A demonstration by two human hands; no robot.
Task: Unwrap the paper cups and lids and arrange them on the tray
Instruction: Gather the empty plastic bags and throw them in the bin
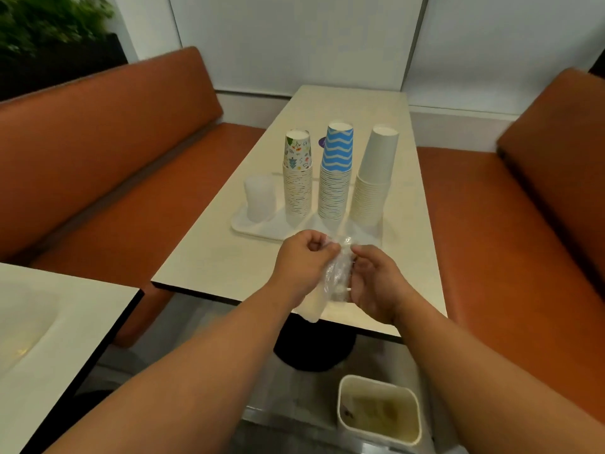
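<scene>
Both my left hand [302,257] and right hand [376,283] pinch the crumpled clear plastic wrapper [337,273] mid-frame. Three upside-down paper cup stacks [334,191] sit on the white tray [242,224] just above

No text, brand, number or sign can be read anywhere. The upturned paper cup with small coloured drawings [297,149] atop the leftmost cup stack carries only pictures, too small to make out, and the dark purple round object [322,142] behind the stacks shows no legible marking.
</scene>
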